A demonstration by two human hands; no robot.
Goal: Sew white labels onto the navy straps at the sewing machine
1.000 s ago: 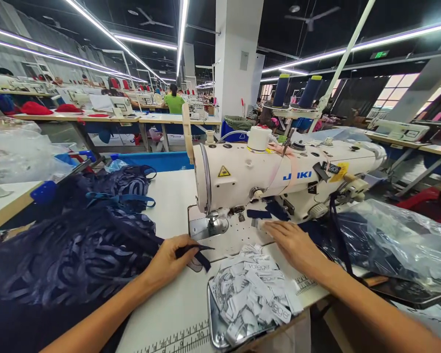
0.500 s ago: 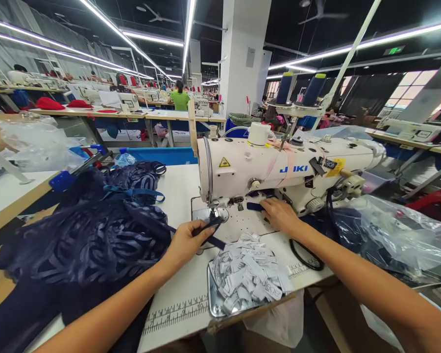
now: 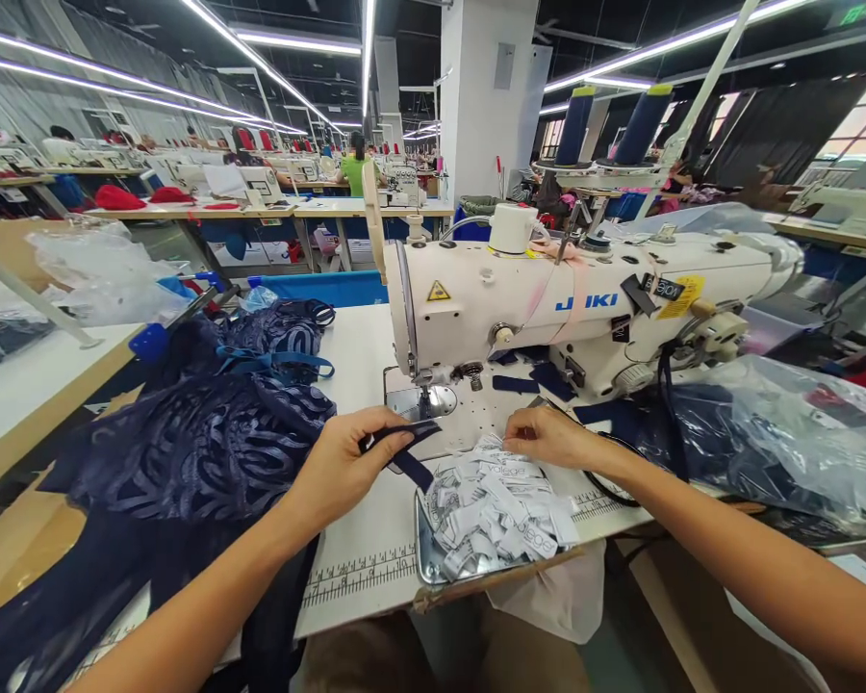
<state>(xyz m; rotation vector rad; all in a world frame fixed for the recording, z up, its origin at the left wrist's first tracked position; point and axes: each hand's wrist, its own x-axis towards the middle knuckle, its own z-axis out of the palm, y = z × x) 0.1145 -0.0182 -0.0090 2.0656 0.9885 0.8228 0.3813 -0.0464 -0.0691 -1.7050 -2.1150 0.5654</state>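
Note:
My left hand [image 3: 357,452] pinches a dark navy fabric strip [image 3: 413,469] in front of the needle area of a white sewing machine [image 3: 505,289]. Curled fingers show on my right hand [image 3: 538,433], at the back edge of a pile of white printed labels [image 3: 501,505]; whether it holds anything is hidden. The labels lie in a metal tray [image 3: 427,558]. Behind my right hand, a short navy piece [image 3: 515,384] rests on the machine bed. Navy patterned garments [image 3: 209,452] are heaped left of my left hand.
Plastic-wrapped dark goods [image 3: 722,433] lie on the right. A white side table [image 3: 50,395] stands at the left, with a clear plastic bag [image 3: 101,265] behind it. Thread cones [image 3: 642,125] rise behind the machine. People sit at other machines farther back.
My left hand has drawn the navy strip away from the needle. My right hand has let go of the short navy piece and come forward to the labels. The view has shifted.

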